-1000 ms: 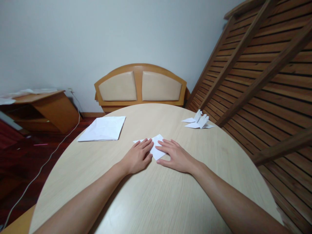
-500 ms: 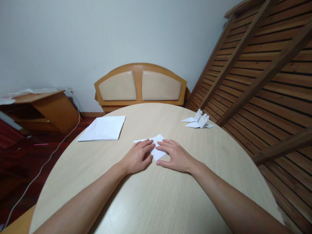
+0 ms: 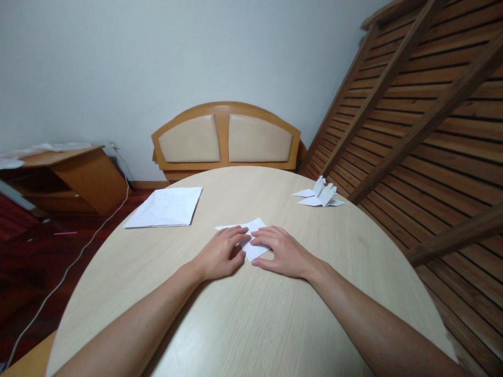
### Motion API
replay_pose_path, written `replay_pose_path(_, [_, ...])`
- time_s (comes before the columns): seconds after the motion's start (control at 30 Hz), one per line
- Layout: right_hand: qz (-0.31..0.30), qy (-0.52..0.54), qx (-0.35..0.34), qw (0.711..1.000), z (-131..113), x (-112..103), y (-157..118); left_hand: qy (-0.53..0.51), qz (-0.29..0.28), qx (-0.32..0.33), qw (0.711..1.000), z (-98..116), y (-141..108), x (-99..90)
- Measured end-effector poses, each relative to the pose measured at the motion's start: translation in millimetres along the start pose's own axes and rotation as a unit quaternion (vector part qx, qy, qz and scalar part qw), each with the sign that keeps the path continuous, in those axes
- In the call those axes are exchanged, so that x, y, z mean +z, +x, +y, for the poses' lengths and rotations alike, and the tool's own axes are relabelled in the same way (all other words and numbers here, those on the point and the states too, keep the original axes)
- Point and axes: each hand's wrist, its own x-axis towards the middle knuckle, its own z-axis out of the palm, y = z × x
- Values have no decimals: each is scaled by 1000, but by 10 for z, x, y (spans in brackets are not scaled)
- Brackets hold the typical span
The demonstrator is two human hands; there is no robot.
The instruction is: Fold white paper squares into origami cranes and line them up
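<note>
A small folded white paper [image 3: 253, 250] lies on the round wooden table [image 3: 251, 324], in front of me, with points sticking out at the top, left and bottom. Resting on its left part is my left hand [image 3: 223, 252], palm down, fingers apart. My right hand [image 3: 282, 251] touches the right part in the same way, its thumb near the lower corner. Both hands cover some of the paper, so its full outline is hidden. Neither hand grips it.
Folded paper birds [image 3: 324, 195] stand at the table's back right. A stack of white paper [image 3: 167, 208] lies at the back left. Beyond the table are a padded headboard [image 3: 226, 137], slatted wood [image 3: 424, 115] on the right and a low cabinet [image 3: 84, 178] on the left.
The folded paper has shifted very slightly toward me, and more of its top corner shows. Both hands have barely moved.
</note>
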Motion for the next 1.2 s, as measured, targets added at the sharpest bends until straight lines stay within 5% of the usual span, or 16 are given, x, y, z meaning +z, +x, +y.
replay_pose_path(0.67, [-34,-5,-42,998,-46,-23,6,-41,-4,-4,999,7,7,-37])
replay_pose_path(0.9, [-37,30,-32,998,-86,-83,2,-1,-35,90,995,-23,41,-155])
replay_pose_path(1.2, [-34,48,26,998,-93,-99,-14,43,-49,106,992,9,56,-175])
